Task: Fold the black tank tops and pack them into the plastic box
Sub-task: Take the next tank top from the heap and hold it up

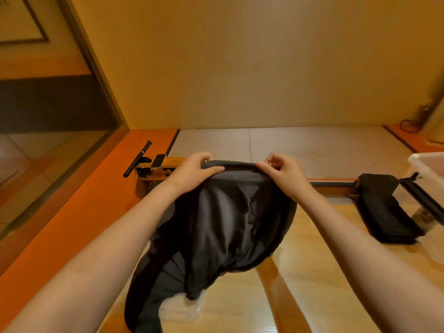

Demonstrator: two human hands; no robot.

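Observation:
A black tank top (230, 219) hangs in front of me above the wooden table (312, 272), held up by its top edge. My left hand (192, 173) grips that edge at the left, thumb over the fabric. My right hand (283, 173) pinches the same edge at the right. The cloth's lower part trails down onto more dark fabric (149, 292) at the table's near left. A stack of folded black tops (386, 212) lies at the right. The clear plastic box (427, 179) stands at the far right, partly out of frame.
A clear plastic lid (180, 311) lies flat under the hanging cloth. A phone (159, 161) and a black rod (137, 158) sit on a clamp at the table's far left corner. A black strap (422, 198) runs beside the box. The wall stands behind the table.

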